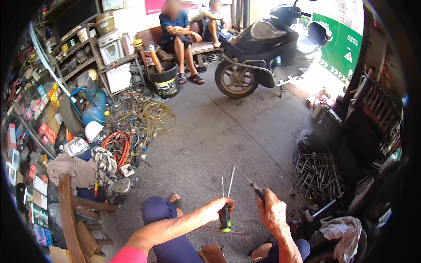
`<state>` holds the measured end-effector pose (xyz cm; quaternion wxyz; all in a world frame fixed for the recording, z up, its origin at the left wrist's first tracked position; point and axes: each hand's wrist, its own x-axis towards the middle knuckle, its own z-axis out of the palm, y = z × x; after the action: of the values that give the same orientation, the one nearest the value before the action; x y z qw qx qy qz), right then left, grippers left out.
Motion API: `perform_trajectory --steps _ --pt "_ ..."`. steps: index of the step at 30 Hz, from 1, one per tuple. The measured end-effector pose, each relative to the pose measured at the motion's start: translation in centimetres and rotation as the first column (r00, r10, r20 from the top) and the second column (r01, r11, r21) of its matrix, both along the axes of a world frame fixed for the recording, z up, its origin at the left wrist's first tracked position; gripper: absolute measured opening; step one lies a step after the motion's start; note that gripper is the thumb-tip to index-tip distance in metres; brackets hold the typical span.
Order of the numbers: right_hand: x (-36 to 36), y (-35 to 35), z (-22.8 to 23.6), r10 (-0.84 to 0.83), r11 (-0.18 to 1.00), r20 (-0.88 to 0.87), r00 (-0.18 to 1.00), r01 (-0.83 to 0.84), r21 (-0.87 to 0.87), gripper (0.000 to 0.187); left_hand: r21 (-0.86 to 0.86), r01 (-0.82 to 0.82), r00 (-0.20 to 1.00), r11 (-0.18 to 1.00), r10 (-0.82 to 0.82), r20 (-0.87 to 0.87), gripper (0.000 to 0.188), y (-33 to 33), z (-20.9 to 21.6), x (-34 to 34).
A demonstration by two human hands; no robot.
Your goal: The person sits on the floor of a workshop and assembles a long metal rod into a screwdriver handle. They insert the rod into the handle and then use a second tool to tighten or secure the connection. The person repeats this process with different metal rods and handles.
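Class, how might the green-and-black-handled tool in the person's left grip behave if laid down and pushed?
The green-and-black-handled tool might pivot or roll in an arc, its handle being much thicker than the slim shafts above. Those look straight and metallic, so probably stiff. The concrete floor looks matte, possibly slowing any slide.

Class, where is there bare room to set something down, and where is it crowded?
Bare floor runs between the yellowish hose coil and the metal rods, back toward the scooter. Crowded: left, with orange cables and boxes; right, around those rods; nearest, where the left hand and right hand hold tools.
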<state>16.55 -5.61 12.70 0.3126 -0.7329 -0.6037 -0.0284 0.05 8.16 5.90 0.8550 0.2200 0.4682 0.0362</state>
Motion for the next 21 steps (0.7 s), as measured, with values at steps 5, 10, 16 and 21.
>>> perform_trajectory --steps 5,10,16,21 --pt "-0.3 0.7 -0.5 0.037 0.991 -0.026 0.999 -0.040 -0.126 0.025 0.021 -0.046 0.998 0.999 0.046 -0.030 0.011 0.2 -0.1 -0.3" --pt "2.8 0.9 -1.3 -0.299 0.950 0.057 0.952 0.303 -0.074 0.024 0.020 0.035 0.999 0.999 -0.036 0.039 0.016 0.1 0.7 -0.2" --pt "3.5 0.5 0.3 -0.156 0.965 -0.801 0.577 0.264 0.002 0.032 0.082 -0.065 0.997 0.994 0.062 0.039 0.021 0.0 1.0 -0.4" --pt "4.1 -0.3 3.2 0.352 0.916 -0.936 -0.024 0.214 0.339 0.037 0.097 -0.075 0.992 0.992 0.065 0.105 0.020 0.1 2.1 -0.9"
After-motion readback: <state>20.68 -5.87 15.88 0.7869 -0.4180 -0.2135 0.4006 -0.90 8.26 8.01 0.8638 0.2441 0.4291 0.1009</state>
